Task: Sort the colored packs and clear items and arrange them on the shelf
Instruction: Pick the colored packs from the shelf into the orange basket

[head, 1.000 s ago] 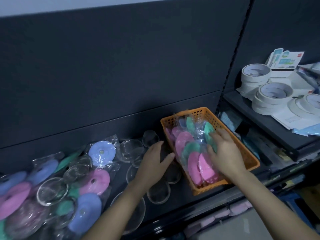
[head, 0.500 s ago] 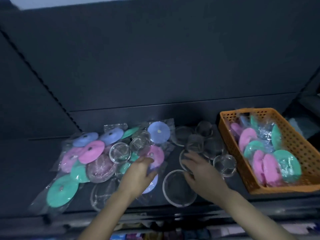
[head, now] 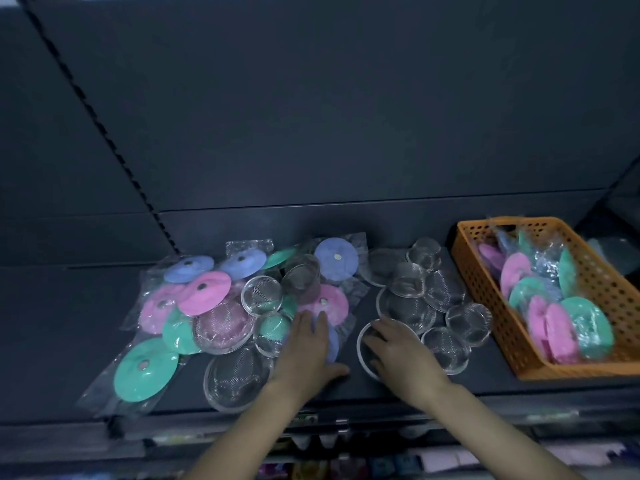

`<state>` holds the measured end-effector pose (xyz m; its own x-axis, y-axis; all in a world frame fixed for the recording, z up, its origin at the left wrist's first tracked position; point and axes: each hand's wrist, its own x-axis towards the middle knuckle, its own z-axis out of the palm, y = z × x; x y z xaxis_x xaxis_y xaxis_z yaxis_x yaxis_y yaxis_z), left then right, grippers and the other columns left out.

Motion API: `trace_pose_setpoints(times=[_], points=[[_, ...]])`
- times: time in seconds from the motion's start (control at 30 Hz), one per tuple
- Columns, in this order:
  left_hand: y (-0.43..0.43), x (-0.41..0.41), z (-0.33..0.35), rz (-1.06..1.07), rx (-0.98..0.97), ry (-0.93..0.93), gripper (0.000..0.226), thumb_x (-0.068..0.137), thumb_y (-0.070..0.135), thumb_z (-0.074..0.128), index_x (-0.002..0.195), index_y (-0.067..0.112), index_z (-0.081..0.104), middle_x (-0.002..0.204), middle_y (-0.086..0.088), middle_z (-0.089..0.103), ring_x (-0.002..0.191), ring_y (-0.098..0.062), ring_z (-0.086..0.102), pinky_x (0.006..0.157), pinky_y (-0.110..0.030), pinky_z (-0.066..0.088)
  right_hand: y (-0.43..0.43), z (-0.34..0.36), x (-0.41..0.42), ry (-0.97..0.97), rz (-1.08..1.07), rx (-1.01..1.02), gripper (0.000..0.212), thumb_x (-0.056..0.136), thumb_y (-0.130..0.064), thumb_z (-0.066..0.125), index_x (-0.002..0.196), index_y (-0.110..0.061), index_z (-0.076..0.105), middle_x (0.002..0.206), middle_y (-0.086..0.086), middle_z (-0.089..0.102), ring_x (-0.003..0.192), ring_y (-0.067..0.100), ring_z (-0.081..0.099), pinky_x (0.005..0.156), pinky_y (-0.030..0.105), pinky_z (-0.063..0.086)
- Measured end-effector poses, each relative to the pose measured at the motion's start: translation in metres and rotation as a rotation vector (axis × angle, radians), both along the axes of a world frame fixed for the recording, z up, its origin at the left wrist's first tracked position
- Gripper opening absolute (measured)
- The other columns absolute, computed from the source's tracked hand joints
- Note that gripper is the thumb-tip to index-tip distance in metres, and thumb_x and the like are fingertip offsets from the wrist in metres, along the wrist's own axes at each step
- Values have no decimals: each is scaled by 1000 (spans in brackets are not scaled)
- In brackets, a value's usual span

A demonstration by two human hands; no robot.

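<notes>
Our left hand (head: 304,348) lies flat, fingers straight, on a blue pack (head: 332,342); our right hand (head: 401,358) covers a clear dish (head: 361,341), grip unclear in the dimness. Just behind both wrists runs the shelf (head: 485,382) edge: a careless drag could slide slick dishes off it.

Bagged pink, blue and green disc packs (head: 204,292) lie heaped flat on the shelf (head: 485,379), left of and under the left fingers (head: 311,323). Clear round dishes (head: 408,306) cluster just beyond the right fingers (head: 375,332).
</notes>
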<state>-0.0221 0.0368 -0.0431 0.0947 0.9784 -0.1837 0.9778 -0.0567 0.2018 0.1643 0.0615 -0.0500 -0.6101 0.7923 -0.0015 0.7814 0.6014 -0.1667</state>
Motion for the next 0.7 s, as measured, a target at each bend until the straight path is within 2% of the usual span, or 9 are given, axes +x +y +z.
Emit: trace_pose_setpoints(times=[0.1, 0.2, 0.27, 0.33, 0.43, 0.53, 0.57, 0.63, 0.7], points=[[4, 5, 4, -8, 15, 94, 92, 78, 33, 62, 147, 3, 8, 141, -20, 30, 132, -33, 27, 108, -35, 28, -2, 1, -3, 24, -60, 7, 29, 79, -20, 54, 106, -14, 62, 118, 2, 52, 114, 24, 44, 101, 29, 33], [4, 6, 10, -9, 40, 28, 83, 80, 11, 52, 148, 3, 5, 136, -22, 38, 123, -35, 40, 98, -37, 38, -6, 0, -2, 97, -125, 2, 18, 77, -17, 54, 94, -13, 61, 106, 2, 53, 106, 25, 46, 93, 30, 38], [5, 2, 15, 18, 124, -32, 74, 82, 3, 45, 147, 5, 11, 128, -19, 50, 111, -33, 53, 84, -37, 44, -8, -1, -3, 113, -142, 3, 14, 78, -16, 54, 90, -12, 61, 102, 3, 53, 104, 25, 47, 91, 29, 38], [6, -5, 20, 62, 193, -131, 67, 82, 0, 42, 145, 12, 21, 118, -17, 59, 101, -35, 59, 78, -39, 45, -9, 0, -4, 104, -150, -5, 15, 80, -18, 53, 91, -12, 60, 103, 3, 53, 105, 24, 47, 93, 28, 37], [8, -21, 29, 76, 285, -413, 64, 82, -5, 41, 140, 22, 40, 112, -15, 66, 101, -35, 62, 84, -43, 49, -6, 3, -11, 105, -155, -50, 19, 83, -20, 49, 96, -10, 60, 111, 5, 52, 111, 23, 47, 97, 30, 38], [11, -35, 37, 100, 411, -554, 47, 87, -1, 49, 130, 18, 54, 112, -9, 68, 100, -25, 62, 82, -26, 46, 2, 9, -24, 143, -195, -121, 31, 88, -18, 50, 117, -7, 57, 130, 10, 47, 123, 25, 46, 99, 30, 39], [12, -38, 39, 119, 452, -597, 40, 89, 1, 50, 127, 15, 56, 109, -6, 68, 95, -18, 61, 77, -16, 41, 6, 12, -29, 204, -222, -145, 32, 88, -16, 52, 119, -7, 56, 128, 9, 49, 119, 25, 50, 95, 28, 39], [12, -42, 44, 173, 535, -665, 31, 92, 8, 48, 121, 12, 59, 102, 4, 64, 85, 2, 51, 70, 1, 32, 15, 18, -42, 434, -342, -219, 30, 85, -10, 59, 114, -7, 58, 111, 10, 60, 98, 23, 57, 78, 22, 37], [13, -45, 47, 231, 566, -680, 31, 95, 11, 43, 121, 13, 59, 103, 9, 58, 88, 5, 47, 73, 2, 29, 29, 19, -54, 748, -594, -406, 23, 81, -5, 63, 104, -4, 64, 97, 10, 67, 85, 23, 60, 72, 28, 43]])
